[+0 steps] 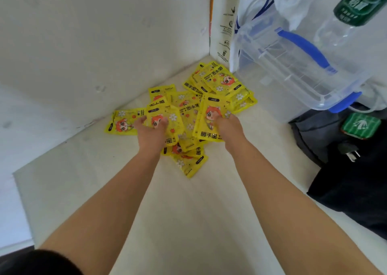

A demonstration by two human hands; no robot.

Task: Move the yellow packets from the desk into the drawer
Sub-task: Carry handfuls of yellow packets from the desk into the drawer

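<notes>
Along the left stood a plain white wall (83,34), and the pale, matt desktop (188,212) ran into the corner under it. The heap of glossy yellow plastic packets printed with a red-haired cartoon figure (188,109) lay in that corner, overlapping at all angles, none yet moved.

The left hand (151,129) had its thumb and fingers curled round one upright yellow packet (167,117) at the heap's near-left edge. Just beside it, further left, a single packet (121,124) lay flat with its long side across. The right hand (228,126) pinched a larger-looking packet (209,117) by its right edge, long axis pointing away from the person.

Both hands sat at the near side of the heap, so the rest lay beyond and between the fingers, about equally near to each. I could see no drawer, so the load would have to be carried out of this view, I judged.

To the right stood a clear plastic storage box with blue clips (297,69), a green-labelled bottle (359,4) above it, and a black fabric bag (345,180).
</notes>
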